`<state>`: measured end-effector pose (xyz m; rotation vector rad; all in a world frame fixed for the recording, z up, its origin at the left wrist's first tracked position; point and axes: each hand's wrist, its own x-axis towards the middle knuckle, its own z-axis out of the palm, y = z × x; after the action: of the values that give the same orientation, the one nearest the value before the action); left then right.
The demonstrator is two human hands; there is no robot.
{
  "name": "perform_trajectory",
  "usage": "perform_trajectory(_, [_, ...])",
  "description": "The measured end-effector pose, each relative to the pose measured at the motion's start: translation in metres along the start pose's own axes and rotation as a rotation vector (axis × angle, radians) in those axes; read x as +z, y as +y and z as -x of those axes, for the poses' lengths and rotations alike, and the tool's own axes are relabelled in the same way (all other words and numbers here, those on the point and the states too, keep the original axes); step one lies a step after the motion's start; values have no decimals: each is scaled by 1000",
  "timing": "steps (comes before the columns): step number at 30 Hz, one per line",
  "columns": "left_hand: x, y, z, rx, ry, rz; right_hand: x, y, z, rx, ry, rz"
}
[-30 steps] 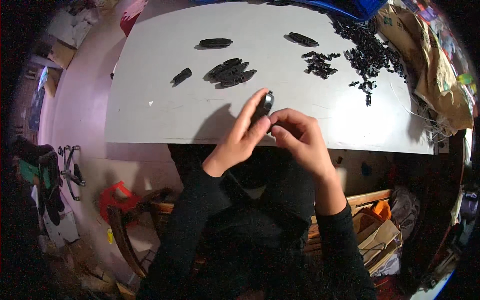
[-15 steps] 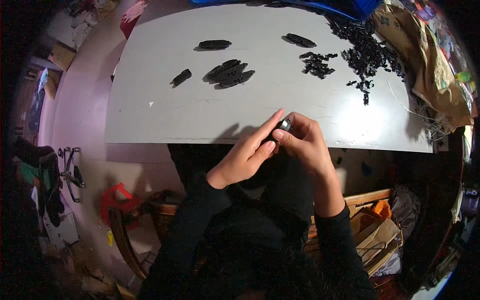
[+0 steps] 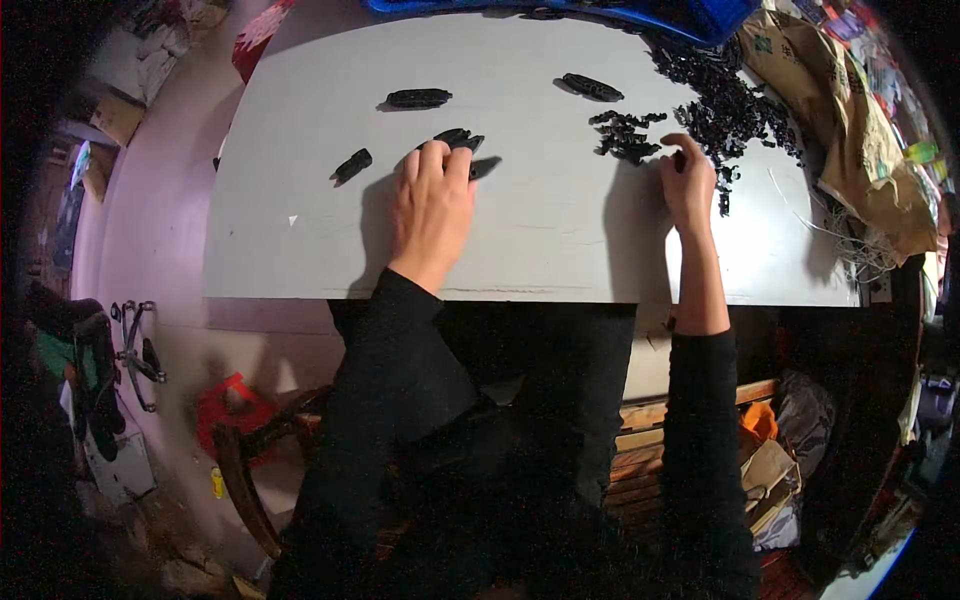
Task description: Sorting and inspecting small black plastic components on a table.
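Note:
My left hand [image 3: 432, 212] reaches over a cluster of black, long oval plastic pieces [image 3: 458, 137] on the table. Its fingers curl down onto one of them, and the fingertips are partly hidden. My right hand [image 3: 690, 190] is raised by a small heap of tiny black parts [image 3: 625, 135], between it and a larger heap. A small dark piece [image 3: 680, 160] shows between its bent fingers; its exact shape cannot be made out.
Single black oval pieces lie at the back left [image 3: 419, 97] and back right [image 3: 592, 87]. A shorter black piece [image 3: 352, 165] rests at left. The large black heap [image 3: 735, 110] borders brown paper sacks [image 3: 850, 130] and wire [image 3: 860, 240]. A blue tray [image 3: 600, 12] stands behind.
My hands were together at the table's near edge around a black piece. They have parted: the left went forward to the oval pieces, the right forward and right to the small parts.

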<state>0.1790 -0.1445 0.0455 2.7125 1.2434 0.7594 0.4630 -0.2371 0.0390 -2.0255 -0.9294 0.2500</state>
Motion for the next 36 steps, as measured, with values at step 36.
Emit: perform_trajectory(36, [-14, 37, 28, 76, -167, 815, 16, -61, 117, 548, -239, -1037])
